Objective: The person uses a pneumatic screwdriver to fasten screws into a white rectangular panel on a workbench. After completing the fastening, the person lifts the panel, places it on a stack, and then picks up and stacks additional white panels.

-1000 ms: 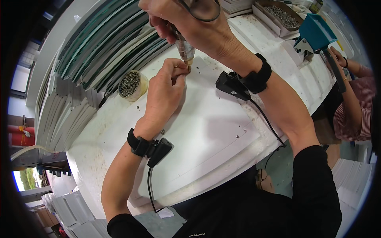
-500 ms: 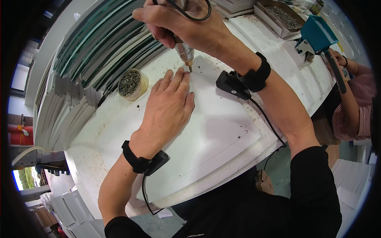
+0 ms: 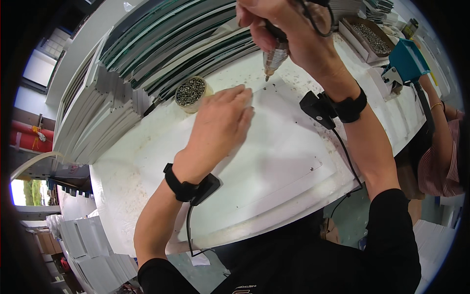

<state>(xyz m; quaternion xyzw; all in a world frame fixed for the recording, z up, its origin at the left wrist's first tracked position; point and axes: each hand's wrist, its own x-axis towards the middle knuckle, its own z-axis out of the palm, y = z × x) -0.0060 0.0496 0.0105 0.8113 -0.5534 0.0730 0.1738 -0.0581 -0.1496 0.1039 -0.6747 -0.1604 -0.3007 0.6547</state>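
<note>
Near edge, 6 o'clock: dark-sleeved torso, both forearms rising from it, each wrist strapped with a black band and cabled sensor.

Centre: white sheet panel lying flat on the white worktable; its near edge curves with the lens.

Left hand flat on the panel, fingers spread and pointing to 1 o'clock, holding nothing.

At 11 o'clock from that hand, just beside the fingertips: small round tub of screws.

At 12 o'clock: right hand wrapped around an electric screwdriver, bit pointing down, tip just above the panel's far edge. The tool's top and the hand's upper part are cut off by the frame.

Beyond: stacked white and green-edged panels.

At 1–2 o'clock: tray of screws, teal bin, another person's arm partly out of view.
</note>
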